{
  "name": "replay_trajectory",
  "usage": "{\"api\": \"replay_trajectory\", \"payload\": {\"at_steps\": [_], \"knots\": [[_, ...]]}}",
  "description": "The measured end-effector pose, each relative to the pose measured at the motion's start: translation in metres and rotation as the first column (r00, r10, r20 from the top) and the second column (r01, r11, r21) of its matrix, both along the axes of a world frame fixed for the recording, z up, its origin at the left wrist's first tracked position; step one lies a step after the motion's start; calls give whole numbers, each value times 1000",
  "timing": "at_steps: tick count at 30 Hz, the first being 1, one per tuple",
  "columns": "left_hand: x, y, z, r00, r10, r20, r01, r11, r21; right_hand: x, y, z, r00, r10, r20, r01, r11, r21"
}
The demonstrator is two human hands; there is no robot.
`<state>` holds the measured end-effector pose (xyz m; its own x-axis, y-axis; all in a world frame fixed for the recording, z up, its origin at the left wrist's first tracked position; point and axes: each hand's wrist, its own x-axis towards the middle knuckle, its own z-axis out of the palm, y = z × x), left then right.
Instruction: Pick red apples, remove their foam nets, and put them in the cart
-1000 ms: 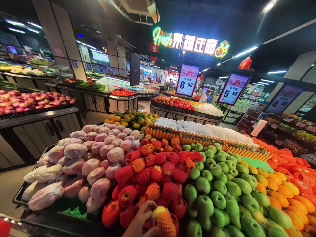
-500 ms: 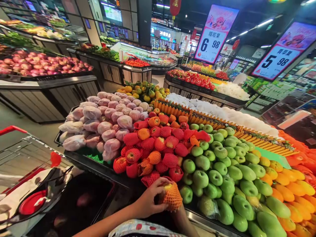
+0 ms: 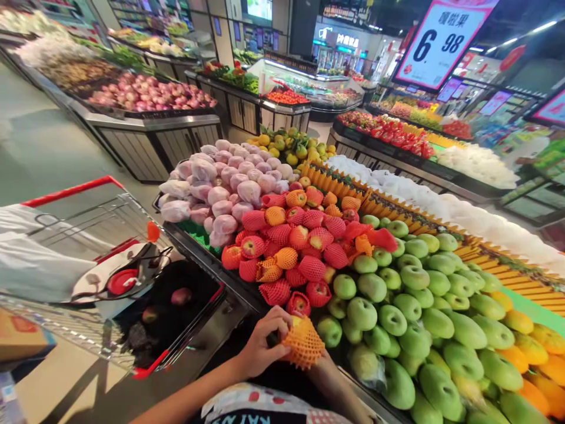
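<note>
Red-handled shopping cart point(image 3: 132, 277) seen at left, left hand point(image 3: 260, 347) closed in a grip on an apple in orange foam netting point(image 3: 302, 341) at the display's near edge, right hand hidden beneath it, grip not discernible, netted red apples point(image 3: 300, 247) piled behind, green apples point(image 3: 397, 306) heaped at right.

Supermarket produce section: heaped fruit displays point(image 3: 397, 294), hanging price sign point(image 3: 441, 38), shopping trolley point(image 3: 75, 191)

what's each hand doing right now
left hand: closed on the netted fruit.
right hand: hidden under the fruit, only its forearm shows; cannot tell.
</note>
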<state>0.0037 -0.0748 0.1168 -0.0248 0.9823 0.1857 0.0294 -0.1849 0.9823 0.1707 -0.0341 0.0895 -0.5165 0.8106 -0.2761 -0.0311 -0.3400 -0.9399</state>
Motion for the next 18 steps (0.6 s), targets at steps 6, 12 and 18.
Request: {"api": "replay_trajectory", "payload": {"at_steps": [6, 12, 18], "knots": [[5, 7, -5, 937, -240, 255, 294, 935, -199, 62, -27, -12, 984, 0, -178, -61, 939, -339], [9, 38, -9, 723, -510, 467, 673, 673, -307, 70, -38, -18, 989, -149, 17, 149, 959, -240], [42, 44, -23, 799, -432, 417, 582, 730, -358, 96, -57, -40, 923, -297, 245, 301, 953, 19]]}}
